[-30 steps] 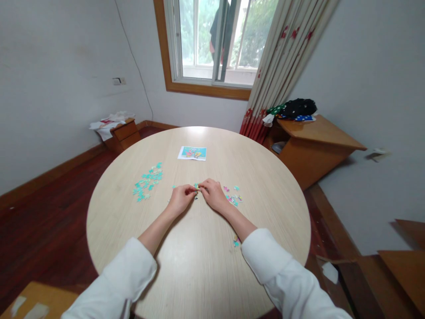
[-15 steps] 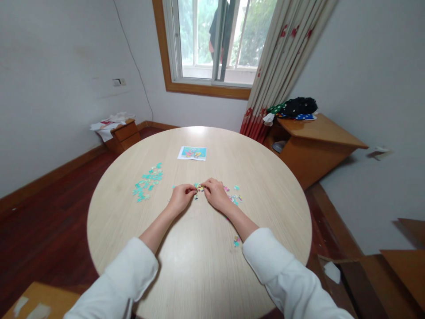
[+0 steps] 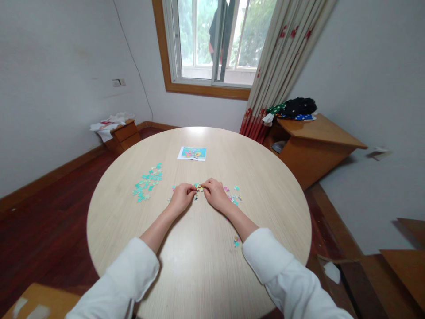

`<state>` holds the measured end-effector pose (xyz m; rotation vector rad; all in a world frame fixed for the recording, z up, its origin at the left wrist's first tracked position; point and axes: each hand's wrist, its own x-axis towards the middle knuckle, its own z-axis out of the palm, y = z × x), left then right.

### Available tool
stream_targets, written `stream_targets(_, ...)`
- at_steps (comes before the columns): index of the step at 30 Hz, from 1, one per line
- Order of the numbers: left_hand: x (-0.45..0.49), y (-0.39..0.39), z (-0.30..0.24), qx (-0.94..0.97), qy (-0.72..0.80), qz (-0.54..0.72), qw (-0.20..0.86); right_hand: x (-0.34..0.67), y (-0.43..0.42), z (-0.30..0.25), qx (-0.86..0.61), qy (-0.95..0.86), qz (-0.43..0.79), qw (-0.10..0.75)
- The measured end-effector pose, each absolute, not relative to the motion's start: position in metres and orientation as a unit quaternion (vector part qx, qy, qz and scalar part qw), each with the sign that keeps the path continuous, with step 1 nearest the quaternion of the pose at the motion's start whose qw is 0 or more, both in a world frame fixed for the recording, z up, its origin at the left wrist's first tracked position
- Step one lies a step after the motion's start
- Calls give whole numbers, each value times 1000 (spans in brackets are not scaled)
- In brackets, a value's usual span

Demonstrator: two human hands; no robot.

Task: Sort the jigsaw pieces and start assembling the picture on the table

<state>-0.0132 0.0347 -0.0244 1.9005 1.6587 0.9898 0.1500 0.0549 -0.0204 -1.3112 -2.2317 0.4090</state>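
Small jigsaw puzzle pieces (image 3: 199, 186), yellow and teal, lie together at the middle of the table between my hands. My left hand (image 3: 181, 197) is closed in a pinch at their left edge, thumb and forefinger on a piece. From the other side my right hand (image 3: 215, 193) pinches at the same cluster, its fingers curled over the right edge. The fingertips hide part of the pieces. Mixed pink, teal and yellow pieces (image 3: 235, 198) lie just right of my right hand, and a few more (image 3: 237, 241) sit beside my right sleeve.
A spread of teal pieces (image 3: 148, 182) covers the left part of the round table (image 3: 186, 274). Farther back lies a picture sheet (image 3: 192, 153). Wooden cabinets (image 3: 318, 133) and a curtain (image 3: 265, 79) stand beyond the table; a person (image 3: 217, 35) is outside the window.
Both hands stay at the central cluster, with only a very slight shift of the left hand. The loose pieces and picture sheet have not moved.
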Motion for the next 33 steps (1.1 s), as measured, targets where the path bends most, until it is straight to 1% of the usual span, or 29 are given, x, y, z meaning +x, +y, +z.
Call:
stream_targets(13,-13,34,-26,736,579,324,135,149,53,-19,-488,-820,154,257)
stream_targets(20,-18,35,-30,725,579,360,100,150,54,-20,-487,-821,151,255)
stream_targets(28,-15,30,-25,775,590,226,18,150,53,-17,-491,-823,151,242)
stream_targets(33,-9,23,-13,784,601,157,-1,150,53,-16,-494,-822,153,239)
